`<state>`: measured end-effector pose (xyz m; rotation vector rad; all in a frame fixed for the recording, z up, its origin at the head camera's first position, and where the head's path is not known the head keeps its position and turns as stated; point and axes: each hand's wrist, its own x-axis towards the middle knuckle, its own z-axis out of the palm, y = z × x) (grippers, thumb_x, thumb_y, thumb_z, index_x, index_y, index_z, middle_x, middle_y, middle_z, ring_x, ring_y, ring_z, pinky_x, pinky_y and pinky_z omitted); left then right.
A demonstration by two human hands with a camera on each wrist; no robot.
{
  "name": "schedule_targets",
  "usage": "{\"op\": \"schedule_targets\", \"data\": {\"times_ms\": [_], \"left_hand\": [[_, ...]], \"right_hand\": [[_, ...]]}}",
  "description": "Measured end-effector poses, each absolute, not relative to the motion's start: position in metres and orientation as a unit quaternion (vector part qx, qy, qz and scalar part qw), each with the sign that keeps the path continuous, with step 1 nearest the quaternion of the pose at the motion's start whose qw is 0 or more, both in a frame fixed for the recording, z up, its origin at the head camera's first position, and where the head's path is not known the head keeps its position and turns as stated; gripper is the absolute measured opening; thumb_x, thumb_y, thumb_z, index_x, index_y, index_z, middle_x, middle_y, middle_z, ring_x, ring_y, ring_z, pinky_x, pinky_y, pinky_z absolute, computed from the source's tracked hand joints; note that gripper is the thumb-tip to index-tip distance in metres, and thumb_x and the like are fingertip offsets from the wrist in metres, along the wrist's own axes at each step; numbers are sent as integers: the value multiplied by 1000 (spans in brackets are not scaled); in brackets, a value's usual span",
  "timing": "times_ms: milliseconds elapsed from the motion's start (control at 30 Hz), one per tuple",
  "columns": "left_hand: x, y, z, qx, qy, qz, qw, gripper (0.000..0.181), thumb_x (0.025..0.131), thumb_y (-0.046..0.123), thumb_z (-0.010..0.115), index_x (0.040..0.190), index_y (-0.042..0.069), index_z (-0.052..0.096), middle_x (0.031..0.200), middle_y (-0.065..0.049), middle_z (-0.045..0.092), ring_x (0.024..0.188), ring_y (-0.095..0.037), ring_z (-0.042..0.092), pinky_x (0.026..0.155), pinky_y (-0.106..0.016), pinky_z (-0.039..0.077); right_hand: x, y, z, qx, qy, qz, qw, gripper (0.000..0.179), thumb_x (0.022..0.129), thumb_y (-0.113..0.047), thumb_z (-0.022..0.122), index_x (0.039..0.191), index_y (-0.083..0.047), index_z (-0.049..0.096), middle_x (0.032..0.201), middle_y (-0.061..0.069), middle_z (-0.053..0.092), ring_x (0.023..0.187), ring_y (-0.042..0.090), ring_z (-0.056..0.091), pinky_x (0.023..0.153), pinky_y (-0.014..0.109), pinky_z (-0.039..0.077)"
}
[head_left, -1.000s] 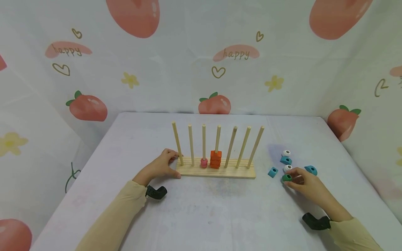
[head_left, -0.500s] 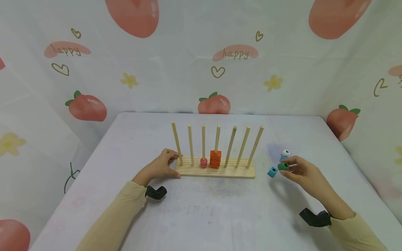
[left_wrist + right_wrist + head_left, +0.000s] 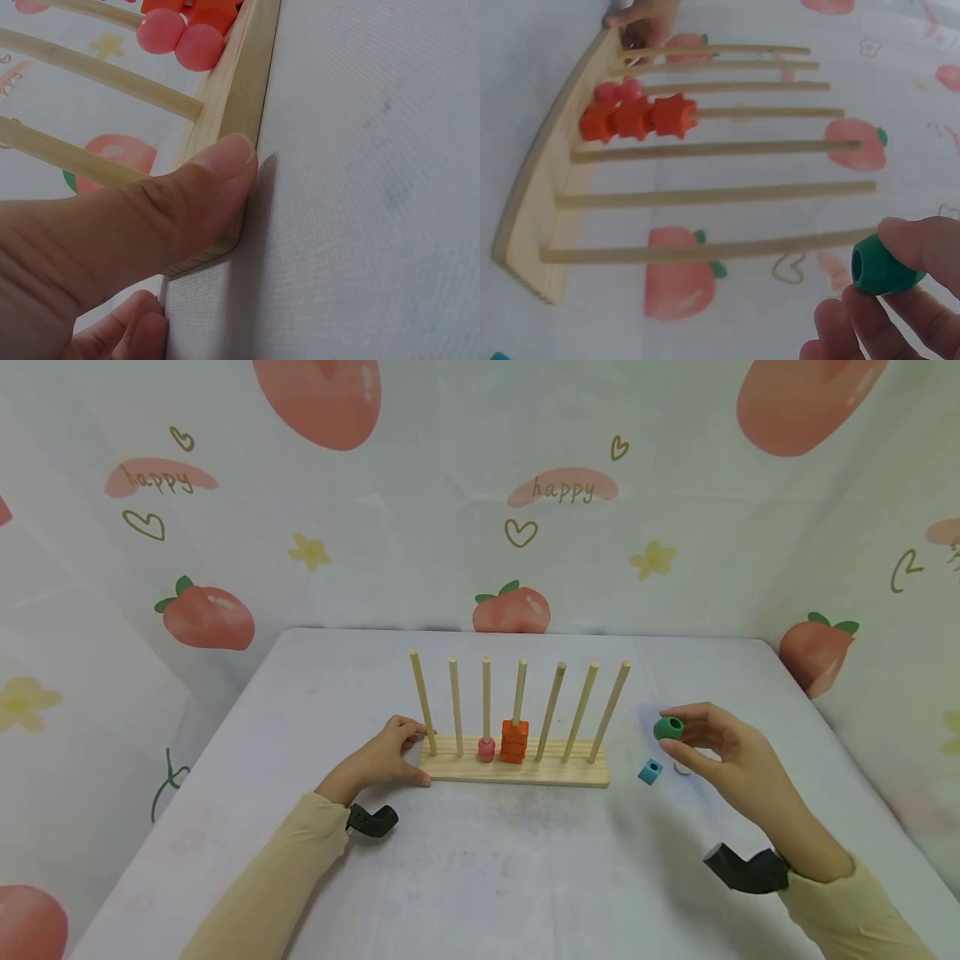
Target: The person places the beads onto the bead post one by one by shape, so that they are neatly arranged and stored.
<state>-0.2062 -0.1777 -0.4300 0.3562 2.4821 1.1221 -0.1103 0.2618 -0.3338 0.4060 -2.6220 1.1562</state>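
My left hand (image 3: 387, 752) grips the left end of a wooden peg board (image 3: 555, 774); in the left wrist view its thumb (image 3: 187, 187) presses along the board's side. Two pink round beads (image 3: 180, 39) sit low on the third peg from the left. Orange star-shaped beads (image 3: 634, 118) are stacked on the middle peg; the other pegs are bare. To the right of the board, my right hand (image 3: 738, 760) pinches a green bead (image 3: 667, 728) between thumb and fingers, raised over the table. The bead's hole shows in the right wrist view.
A blue bead (image 3: 650, 771) lies on the table just right of the board. A white bead (image 3: 682, 767) is mostly covered by my right hand. The pegs stand tall along the board. A fruit-print cloth (image 3: 420, 527) hangs behind the table.
My right hand has lifted the green bead off the table and moved it up and slightly left. The left hand and the board have stayed put.
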Motion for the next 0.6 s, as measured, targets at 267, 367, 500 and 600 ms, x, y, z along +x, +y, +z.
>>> {"op": "schedule_targets", "data": {"times_ms": [267, 367, 500, 600], "left_hand": [[-206, -177, -428, 130, 888, 396, 196, 79, 69, 19, 89, 135, 3, 49, 137, -20, 31, 130, -40, 39, 111, -51, 34], [-206, -177, -428, 129, 890, 392, 194, 80, 69, 19, 89, 135, 2, 48, 136, -20, 32, 130, -39, 39, 111, -51, 34], [-206, -177, -428, 128, 890, 392, 195, 81, 69, 20, 89, 136, 1, 47, 136, -20, 32, 130, -40, 39, 111, -51, 34], [-206, -177, -429, 128, 889, 393, 197, 82, 69, 21, 89, 136, 0, 46, 136, -20, 32, 131, -40, 38, 111, -51, 34]], "right_hand": [[-111, 244, -315, 186, -856, 452, 171, 39, 80, 9, 72, 117, -2, 62, 102, -15, 64, 90, -2, 62, 81, 7, 49], [-112, 237, -307, 199, -843, 466, 178, 41, 78, 14, 71, 116, 1, 61, 101, -11, 64, 91, 1, 62, 83, 8, 49], [-114, 228, -299, 222, -824, 485, 190, 42, 76, 19, 69, 115, 4, 60, 101, -6, 64, 92, 4, 62, 83, 10, 50], [-118, 221, -293, 253, -804, 502, 194, 40, 78, 19, 68, 115, 8, 59, 104, -4, 64, 93, 5, 63, 84, 11, 51]]}}
